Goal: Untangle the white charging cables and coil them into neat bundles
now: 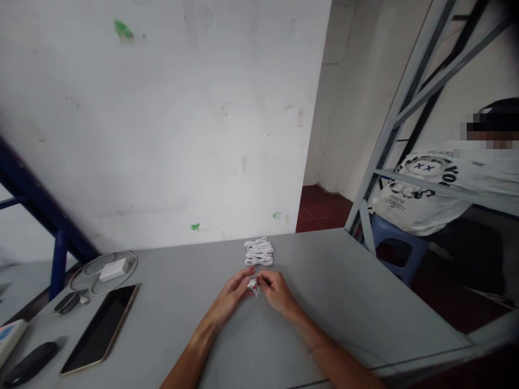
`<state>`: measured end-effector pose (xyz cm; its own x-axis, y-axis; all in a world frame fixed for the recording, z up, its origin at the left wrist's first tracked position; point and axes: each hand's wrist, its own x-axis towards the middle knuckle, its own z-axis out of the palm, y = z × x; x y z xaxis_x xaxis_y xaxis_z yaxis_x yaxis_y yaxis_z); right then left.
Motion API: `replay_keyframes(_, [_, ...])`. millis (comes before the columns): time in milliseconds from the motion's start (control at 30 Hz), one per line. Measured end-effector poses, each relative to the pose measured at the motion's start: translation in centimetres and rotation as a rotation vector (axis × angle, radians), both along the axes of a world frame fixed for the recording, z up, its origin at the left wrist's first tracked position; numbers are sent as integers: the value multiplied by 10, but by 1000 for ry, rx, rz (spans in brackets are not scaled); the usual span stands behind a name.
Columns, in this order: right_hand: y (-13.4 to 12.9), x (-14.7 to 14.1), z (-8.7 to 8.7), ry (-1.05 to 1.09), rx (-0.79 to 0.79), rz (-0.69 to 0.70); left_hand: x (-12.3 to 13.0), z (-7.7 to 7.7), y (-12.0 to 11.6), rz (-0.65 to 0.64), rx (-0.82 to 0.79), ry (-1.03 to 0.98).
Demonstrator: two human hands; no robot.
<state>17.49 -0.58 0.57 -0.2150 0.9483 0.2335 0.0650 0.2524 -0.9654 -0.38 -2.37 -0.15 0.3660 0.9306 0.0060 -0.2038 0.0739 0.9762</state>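
Between my two hands, low over the grey table (182, 319), is a small bunched white cable (253, 286). My left hand (235, 289) has its fingers closed on the bundle's left side. From the right, my right hand (276, 290) pinches the same bundle with thumb and forefinger. Just beyond my fingertips several coiled white cables (259, 252) lie in a neat row on the tabletop. Part of the held cable is hidden by my fingers.
At left lie a tablet (101, 329), a white charger (114, 269) with its cord, a dark cable (67, 302) and a black mouse (31, 363). A white wall (182, 135) stands behind the table. Past a metal frame (389, 135) at right, a person (430, 183) sits on a blue stool (395, 246).
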Motion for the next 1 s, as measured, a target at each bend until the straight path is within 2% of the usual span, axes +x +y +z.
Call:
replay_keyframes(100, [-5, -1, 2, -131, 234, -40, 1, 2, -6, -109, -79, -79])
replay_keyframes(200, [-8, -2, 2, -217, 379, -61, 3, 0, -7, -110, -146, -170])
replay_keyframes(300, [-6, 0, -1, -293, 463, -116, 5, -2, -4, -72, -181, -252])
replay_keyframes(500, [-2, 3, -1, -391, 556, -175, 7, 0, -3, -19, -156, -273])
replay_keyframes(633, [-5, 1, 4, -336, 490, -94, 7, 0, -2, 28, -151, -233])
replay_keyframes(867, [1, 0, 8, -50, 20, 77, 9, 4, 2, 211, 203, 68])
replay_keyframes(933, [2, 0, 7, -54, 30, 85, 10, 4, 1, 261, 284, 168])
replay_keyframes(1000, [1, 1, 5, -127, 139, 50, 11, 1, 1, 297, 333, 262])
